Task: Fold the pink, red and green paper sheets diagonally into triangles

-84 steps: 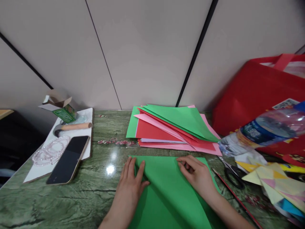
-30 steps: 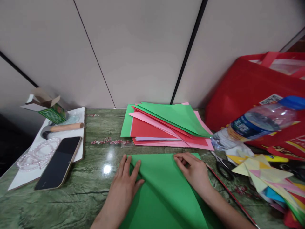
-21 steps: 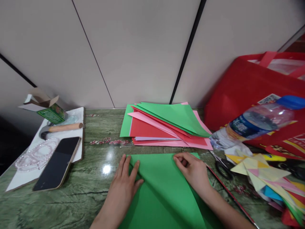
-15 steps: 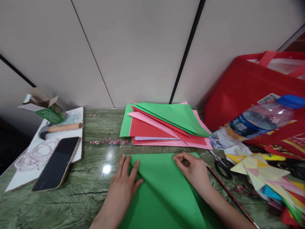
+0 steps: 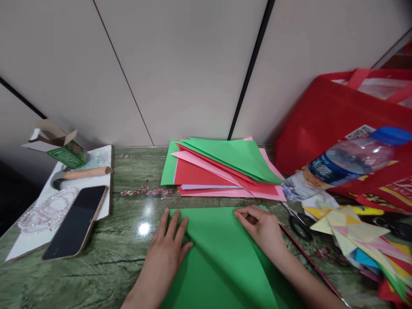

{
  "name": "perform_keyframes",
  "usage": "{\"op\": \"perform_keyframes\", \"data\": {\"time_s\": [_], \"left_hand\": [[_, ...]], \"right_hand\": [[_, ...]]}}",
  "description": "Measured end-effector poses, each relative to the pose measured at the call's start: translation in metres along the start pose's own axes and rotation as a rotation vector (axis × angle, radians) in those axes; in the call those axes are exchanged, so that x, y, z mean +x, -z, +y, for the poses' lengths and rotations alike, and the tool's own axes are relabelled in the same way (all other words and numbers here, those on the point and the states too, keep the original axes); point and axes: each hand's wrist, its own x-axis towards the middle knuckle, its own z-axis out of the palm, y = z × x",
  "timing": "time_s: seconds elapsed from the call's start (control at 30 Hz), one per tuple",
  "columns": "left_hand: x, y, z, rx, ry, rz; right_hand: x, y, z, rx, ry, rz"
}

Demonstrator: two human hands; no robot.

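A large green sheet of paper (image 5: 212,253) lies on the table before me, one layer lifted and curving over another on its right side. My left hand (image 5: 169,246) rests flat on the sheet's left edge, fingers spread. At the upper right, my right hand (image 5: 262,227) pinches the top layer's edge between thumb and index finger. Just beyond the sheet sits a stack of coloured paper (image 5: 206,171) in green, red and pink. A thin red stick (image 5: 310,259) passes beside my right forearm.
Left: a phone (image 5: 77,223), a beaded string (image 5: 48,210), a wooden-handled tool (image 5: 85,173) and an opened small box (image 5: 69,152). Right: scissors (image 5: 301,226), folded paper pieces (image 5: 357,231), a tilted water bottle (image 5: 337,167) and a red bag (image 5: 315,116). A panelled wall (image 5: 186,77) stands behind.
My left fingers have spread slightly further apart on the green paper. My right hand keeps its pinch in nearly the same place. The camera view has shifted a little.
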Motion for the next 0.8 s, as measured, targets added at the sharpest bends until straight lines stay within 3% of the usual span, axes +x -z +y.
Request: {"op": "perform_keyframes", "data": {"time_s": [0.37, 0.8], "left_hand": [[0.002, 0.0, 0.0, 0.037, -0.014, 0.032], [0.0, 0.0, 0.0, -0.058, 0.021, 0.003]], "right_hand": [[-0.015, 0.008, 0.012, -0.185, 0.356, -0.056], [-0.015, 0.009, 0.014, -0.25, 0.404, -0.07]]}}
